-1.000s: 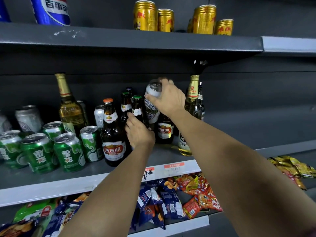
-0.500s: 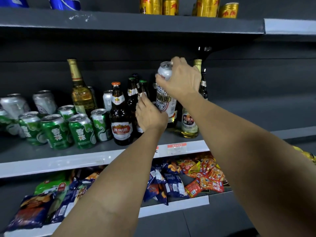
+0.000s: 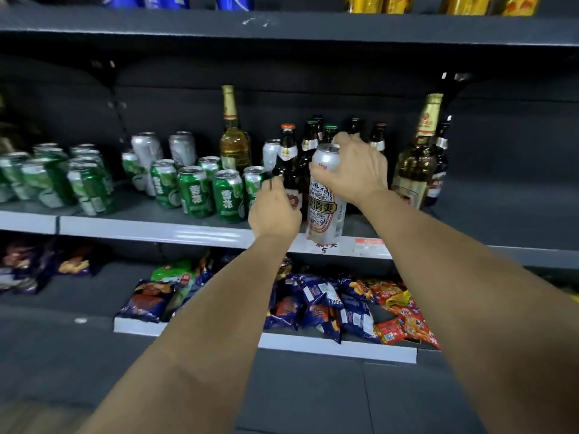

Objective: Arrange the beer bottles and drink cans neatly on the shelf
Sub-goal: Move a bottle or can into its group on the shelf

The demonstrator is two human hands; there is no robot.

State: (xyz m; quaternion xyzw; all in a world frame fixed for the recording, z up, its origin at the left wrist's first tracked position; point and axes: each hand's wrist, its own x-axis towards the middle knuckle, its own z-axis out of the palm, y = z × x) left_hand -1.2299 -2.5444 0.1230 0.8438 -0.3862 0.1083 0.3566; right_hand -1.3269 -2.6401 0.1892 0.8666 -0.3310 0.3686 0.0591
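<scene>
Head view of a dark shelving unit, both bare forearms reaching forward from the 6 o'clock edge. The right hand (image 3: 354,170) grasps the tall silver can (image 3: 326,205) from above, fingers and thumb curled round its top rim; the can hangs upright, its base level with the front lip of the middle shelf (image 3: 156,228), just right of frame centre. The left hand (image 3: 274,211) lies at 9 o'clock of the can, close beside it, back toward the camera and fingers raised toward the brown bottle with an orange cap (image 3: 288,158); whether it grips that bottle cannot be told, because the hand covers the bottle's lower body. Behind the two hands stands a cluster of dark, green-capped bottles (image 3: 311,142). At 3 o'clock of the can stands a large amber bottle with a gold foil neck (image 3: 419,161), upright, with a darker bottle just behind it. At 10 o'clock of the can stands a second tall gold-necked bottle (image 3: 233,139), holding pale liquid. Toward 9 o'clock, green cans (image 3: 195,192) stand grouped near the shelf front, with plain silver cans (image 3: 181,148) behind them and more green cans (image 3: 84,180) farther left. The top shelf carries blue cans (image 3: 233,0) at 11 o'clock and gold cans (image 3: 376,3) at 1 o'clock. The lower shelf, at 6 o'clock of the can, holds snack packets (image 3: 329,303) in blue, red and green.
</scene>
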